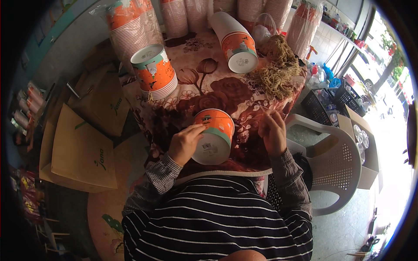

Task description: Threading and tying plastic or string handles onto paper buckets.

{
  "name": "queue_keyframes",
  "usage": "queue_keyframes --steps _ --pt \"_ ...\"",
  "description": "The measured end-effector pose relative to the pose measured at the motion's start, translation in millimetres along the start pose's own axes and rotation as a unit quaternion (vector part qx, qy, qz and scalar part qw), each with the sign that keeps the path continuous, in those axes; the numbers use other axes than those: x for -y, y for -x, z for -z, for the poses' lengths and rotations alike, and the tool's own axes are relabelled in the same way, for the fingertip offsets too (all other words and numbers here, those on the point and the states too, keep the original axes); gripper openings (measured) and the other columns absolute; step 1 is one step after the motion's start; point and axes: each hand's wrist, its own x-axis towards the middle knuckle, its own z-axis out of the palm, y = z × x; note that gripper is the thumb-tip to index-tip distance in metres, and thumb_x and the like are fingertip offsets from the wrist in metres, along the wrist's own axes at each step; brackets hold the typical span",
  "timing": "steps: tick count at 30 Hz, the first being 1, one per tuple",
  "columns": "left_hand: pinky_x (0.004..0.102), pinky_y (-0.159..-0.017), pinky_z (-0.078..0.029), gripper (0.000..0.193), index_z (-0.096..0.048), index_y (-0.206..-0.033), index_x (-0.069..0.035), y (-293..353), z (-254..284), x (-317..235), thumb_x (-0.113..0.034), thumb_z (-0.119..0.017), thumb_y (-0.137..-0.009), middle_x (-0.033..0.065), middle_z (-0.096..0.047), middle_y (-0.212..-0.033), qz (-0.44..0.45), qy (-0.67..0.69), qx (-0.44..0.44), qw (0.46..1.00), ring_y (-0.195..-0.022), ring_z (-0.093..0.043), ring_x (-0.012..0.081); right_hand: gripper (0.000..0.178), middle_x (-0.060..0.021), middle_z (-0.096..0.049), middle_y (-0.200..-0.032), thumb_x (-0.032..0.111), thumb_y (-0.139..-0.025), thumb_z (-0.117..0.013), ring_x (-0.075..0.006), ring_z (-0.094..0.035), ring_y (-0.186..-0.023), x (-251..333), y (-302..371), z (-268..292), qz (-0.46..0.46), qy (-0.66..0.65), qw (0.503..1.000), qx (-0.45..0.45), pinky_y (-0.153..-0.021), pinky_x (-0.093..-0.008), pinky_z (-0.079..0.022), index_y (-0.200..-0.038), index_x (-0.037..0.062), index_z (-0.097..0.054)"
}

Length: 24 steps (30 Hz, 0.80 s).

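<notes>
An orange, green and white paper tub lies in front of me, its white base turned toward me. My left hand is closed at its left side, fingertips against the orange wall. A thin string runs across the tub toward the right. My right hand is raised to the right of the tub, fingers pinched on the string; its far end is hard to make out. Farther back right lies a tangled bundle of tan strings.
A short stack of upside-down tubs stands back left; a longer stack lies at the back. Bagged tub stacks line the far edge of the flowered tablecloth. A white plastic chair is right, cardboard boxes left.
</notes>
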Motion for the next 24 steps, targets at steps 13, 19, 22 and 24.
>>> queue_keyframes --steps 13,19,22,24 --pt "0.0245 -0.071 -0.053 0.029 -0.06 -0.121 -0.002 56.2 -7.0 61.0 -0.005 -0.06 -0.092 0.0061 -0.067 -0.103 0.293 0.49 -0.053 0.82 -0.088 -0.063 0.0121 0.009 -0.0145 -0.061 -0.12 0.012 -0.101 -0.045 -0.025 -0.056 -0.118 11.4 -16.1 32.2 0.179 -0.086 0.979 -0.045 -0.102 -0.0392 -0.043 -0.105 0.0073 -0.052" --pt "0.0283 -0.073 -0.056 0.034 -0.052 -0.127 -0.004 79.9 -24.5 71.5 -0.008 -0.058 -0.094 0.0069 -0.063 -0.109 0.254 0.437 -0.061 0.86 -0.092 -0.063 0.0157 0.007 -0.013 -0.066 -0.107 0.012 -0.099 -0.049 -0.0206 -0.062 -0.104 11.8 -0.1 9.2 0.056 0.001 0.998 0.033 -0.092 -0.0336 -0.047 -0.099 0.0056 -0.052" --pt "0.0324 -0.076 -0.058 0.035 -0.048 -0.129 -0.006 76.7 -26.5 64.1 -0.01 -0.056 -0.095 0.0079 -0.06 -0.115 0.273 0.429 -0.051 0.86 -0.096 -0.063 0.0181 0.004 -0.0112 -0.065 -0.112 0.01 -0.097 -0.054 -0.0178 -0.061 -0.104 -6.3 9.9 -9.7 0.014 0.1 0.989 0.107 -0.088 -0.0295 -0.048 -0.097 0.0053 -0.053" --pt "0.0343 -0.078 -0.059 0.035 -0.047 -0.13 -0.006 73.9 -27.6 57.7 -0.011 -0.056 -0.096 0.0083 -0.059 -0.117 0.314 0.453 -0.049 0.833 -0.098 -0.063 0.0191 0.006 -0.0107 -0.063 -0.117 0.011 -0.097 -0.055 -0.0128 -0.06 -0.098 2.0 19.5 -19.2 -0.025 0.081 0.982 0.166 -0.084 -0.0269 -0.047 -0.096 0.0054 -0.054"
